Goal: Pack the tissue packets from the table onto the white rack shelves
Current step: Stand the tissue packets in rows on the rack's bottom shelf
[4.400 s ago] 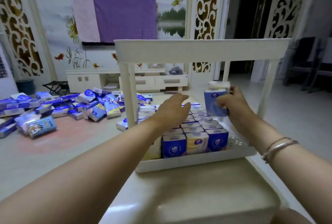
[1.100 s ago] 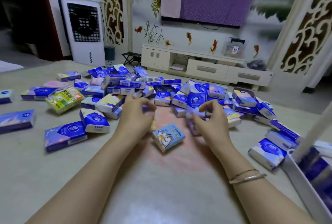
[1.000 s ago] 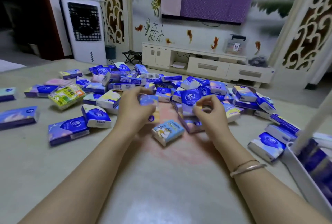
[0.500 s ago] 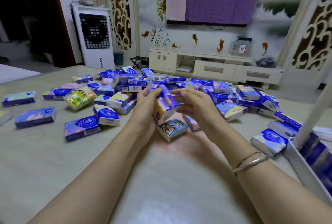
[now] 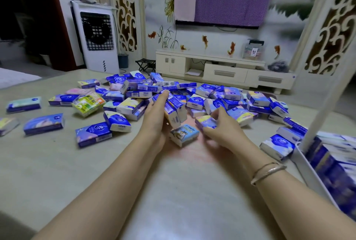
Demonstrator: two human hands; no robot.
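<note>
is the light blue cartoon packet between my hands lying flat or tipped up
Tipped. The light blue packet leans with its far edge raised against the packets held upright in the left hand, near edge on the table.

Bare table [image 5: 48, 172] lies open on the near side, wide on the left and in a strip between the two forearms. Further back, a dense heap of tissue packets [image 5: 212, 101] spans the middle, with loose packets scattered at the left [image 5: 44, 124]. On the right, the white rack [image 5: 316, 170] with its slanted post [image 5: 327, 103] closes that edge; a packet [image 5: 277, 146] lies just beside its corner.
</note>
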